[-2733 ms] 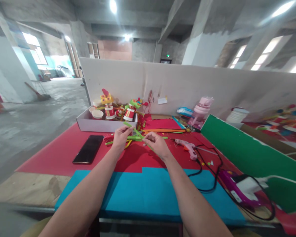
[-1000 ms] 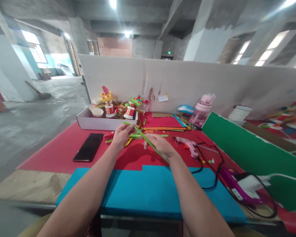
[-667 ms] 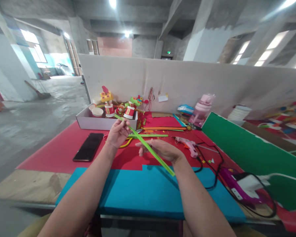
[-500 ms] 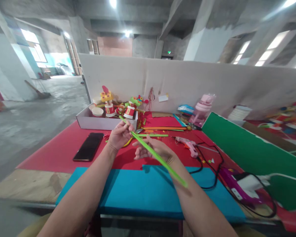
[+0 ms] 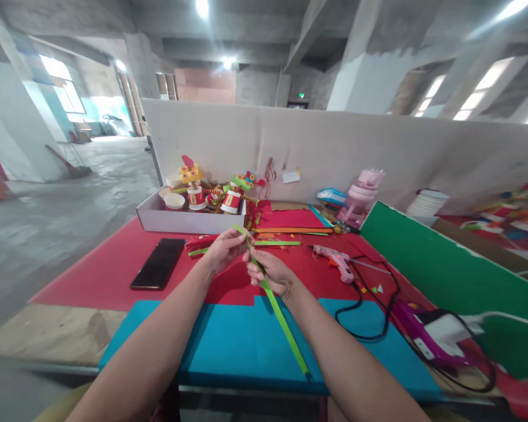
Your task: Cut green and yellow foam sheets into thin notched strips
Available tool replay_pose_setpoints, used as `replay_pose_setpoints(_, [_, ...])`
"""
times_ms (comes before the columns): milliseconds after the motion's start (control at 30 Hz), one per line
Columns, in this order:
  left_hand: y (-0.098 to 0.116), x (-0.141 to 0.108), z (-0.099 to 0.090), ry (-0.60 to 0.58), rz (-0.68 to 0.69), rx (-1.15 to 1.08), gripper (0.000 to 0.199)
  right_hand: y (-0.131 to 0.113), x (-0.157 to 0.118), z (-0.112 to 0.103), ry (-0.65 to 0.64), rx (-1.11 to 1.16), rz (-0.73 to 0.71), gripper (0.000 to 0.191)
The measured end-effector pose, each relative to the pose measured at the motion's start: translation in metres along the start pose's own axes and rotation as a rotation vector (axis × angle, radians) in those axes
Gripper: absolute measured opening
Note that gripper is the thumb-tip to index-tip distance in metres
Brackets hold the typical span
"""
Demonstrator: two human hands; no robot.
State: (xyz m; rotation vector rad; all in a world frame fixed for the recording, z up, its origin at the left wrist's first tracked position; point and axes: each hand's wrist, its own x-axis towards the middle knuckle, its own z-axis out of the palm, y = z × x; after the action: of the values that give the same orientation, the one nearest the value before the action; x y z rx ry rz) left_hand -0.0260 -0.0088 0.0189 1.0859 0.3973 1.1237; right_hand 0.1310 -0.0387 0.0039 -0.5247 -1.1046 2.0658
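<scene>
A long, narrow lime-green paper strip [image 5: 282, 322] runs through both hands over the table. My left hand [image 5: 227, 251] pinches it close to its far end, thumb and fingers together. Just to the right, my right hand [image 5: 270, 272] has its fingers closed round the strip a little lower down. The strip's long free end hangs toward me above a blue sheet [image 5: 229, 346]. Behind the hands, another green strip [image 5: 281, 242] lies on the red table covering [image 5: 92, 264].
A white box [image 5: 189, 221] with paper-cup figures stands at the back left. A black phone [image 5: 158, 264] lies left of my hands. At right are a pink glue gun [image 5: 337, 258] with a black cord, a purple power strip [image 5: 431, 340] and a green board [image 5: 449, 275].
My right hand, open beside the strip before, has closed on it. The strip's free end has swung down and left toward me. My left hand has shifted slightly right and down.
</scene>
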Motion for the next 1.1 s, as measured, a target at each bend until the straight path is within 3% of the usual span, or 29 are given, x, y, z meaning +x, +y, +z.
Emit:
replay_pose_setpoints(100, [-0.001,0.004,-0.004,0.107,-0.065,-0.004,0.022,0.002,0.004,0.001,0.135,-0.12,-0.144,0.025])
replay_pose_setpoints(200, [0.0,0.005,-0.005,0.127,-0.102,0.019,0.024,0.007,0.01,0.001,0.263,-0.219,-0.245,0.027])
replay_pose_setpoints(333, [-0.001,0.005,-0.002,0.155,-0.071,0.173,0.024,0.013,0.014,0.0,0.328,-0.326,-0.252,0.027])
replay_pose_setpoints(567, [-0.003,0.007,-0.002,0.352,0.082,0.32,0.031,0.003,0.007,-0.001,0.204,-0.032,-0.086,0.037])
replay_pose_setpoints(933, [-0.004,0.006,0.002,0.337,0.1,0.319,0.033,-0.006,0.004,-0.002,0.064,0.298,0.169,0.033])
replay_pose_setpoints(1100, [-0.004,0.007,0.002,0.393,0.1,0.305,0.031,-0.006,0.004,-0.002,0.065,0.23,0.141,0.028])
